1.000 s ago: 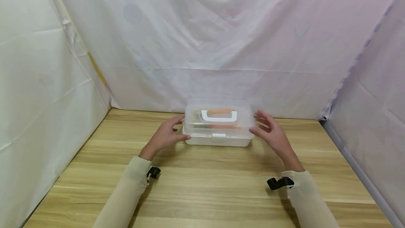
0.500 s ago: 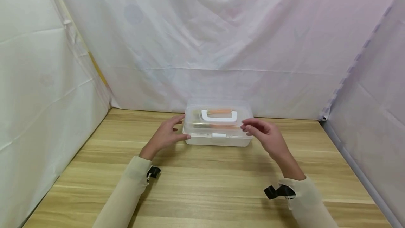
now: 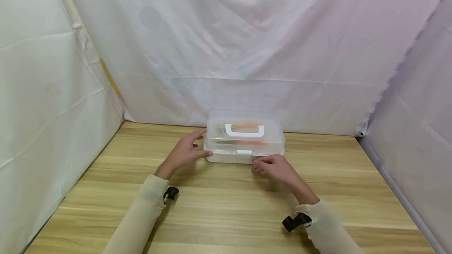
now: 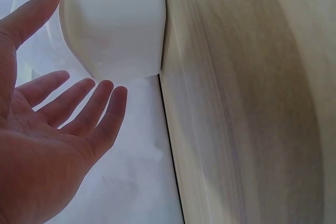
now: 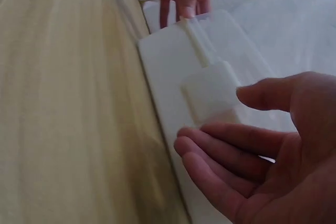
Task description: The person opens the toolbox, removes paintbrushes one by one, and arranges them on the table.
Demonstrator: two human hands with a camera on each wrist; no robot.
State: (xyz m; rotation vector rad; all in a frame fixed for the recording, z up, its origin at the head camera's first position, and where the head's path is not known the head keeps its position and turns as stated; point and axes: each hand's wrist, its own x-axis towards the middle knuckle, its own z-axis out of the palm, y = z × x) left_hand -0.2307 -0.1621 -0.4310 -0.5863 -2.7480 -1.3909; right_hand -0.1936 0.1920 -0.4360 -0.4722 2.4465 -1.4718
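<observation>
A box [image 3: 226, 157] with a white base, a clear lid and a white carry handle [image 3: 245, 134] stands on the table, its lid down. Through the lid show orange-handled items, perhaps brushes. At its left end is my left hand [image 3: 184, 150], thumb at the front corner and fingers spread along the side. The left wrist view has those fingers [image 4: 107, 111] loosely bent beside the box wall. My right hand [image 3: 277, 167] is at the front, just right of the white latch [image 5: 212, 90]. Its thumb and fingers [image 5: 226, 150] are apart around the latch edge, gripping nothing.
The wood-grain table [image 3: 226, 214] runs up to a white cloth backdrop [image 3: 226, 42] close behind the box. Cloth walls also close in the left and right sides. A black strap mount [image 3: 296, 221] sits at the right wrist.
My right hand has left the box's right end, passed over the lid's right side, and come down at the front beside the latch. The left hand and the box stay in place.
</observation>
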